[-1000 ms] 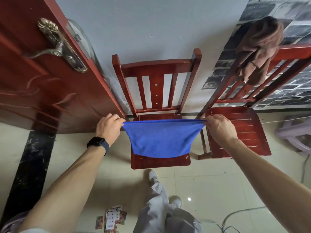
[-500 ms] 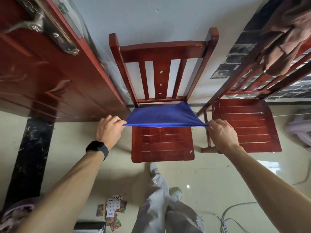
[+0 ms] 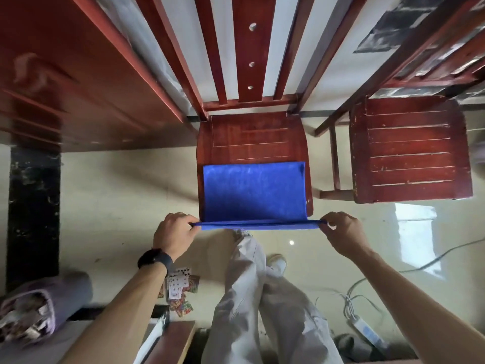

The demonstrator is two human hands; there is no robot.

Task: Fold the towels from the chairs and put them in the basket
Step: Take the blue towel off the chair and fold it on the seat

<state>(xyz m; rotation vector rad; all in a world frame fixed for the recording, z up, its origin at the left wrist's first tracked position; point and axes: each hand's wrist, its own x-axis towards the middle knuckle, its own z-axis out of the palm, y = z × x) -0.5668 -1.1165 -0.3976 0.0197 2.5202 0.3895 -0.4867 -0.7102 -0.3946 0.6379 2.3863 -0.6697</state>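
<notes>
I hold a blue towel [image 3: 253, 191] over the front half of a red wooden chair [image 3: 252, 135], its far portion lying flat on the slatted seat and its near edge lifted just past the seat's front. My left hand [image 3: 174, 236] pinches the near left corner and my right hand [image 3: 343, 232] pinches the near right corner, fingers [image 3: 329, 223] closed on the cloth on both sides, so the near edge runs taut and straight between them. The towel is a plain, deep blue with a soft, short nap and no label, logo or print that I can make out. It looks doubled, with a second layer showing as a thin strip along its right side and along the near edge. Its long axis runs left to right across the seat, parallel to the chair's front edge. A dark watch [image 3: 154, 258] sits on my left wrist, its face unreadable. The only markings in view are on playing cards [image 3: 178, 287] scattered on the pale tiled floor [image 3: 118, 200] beside my left forearm, showing red and black pips too small to count. A 2nd red chair [image 3: 412, 151] stands just to the right, its seat bare. A white power strip [image 3: 367, 332] and cables lie on the floor under my right forearm.
</notes>
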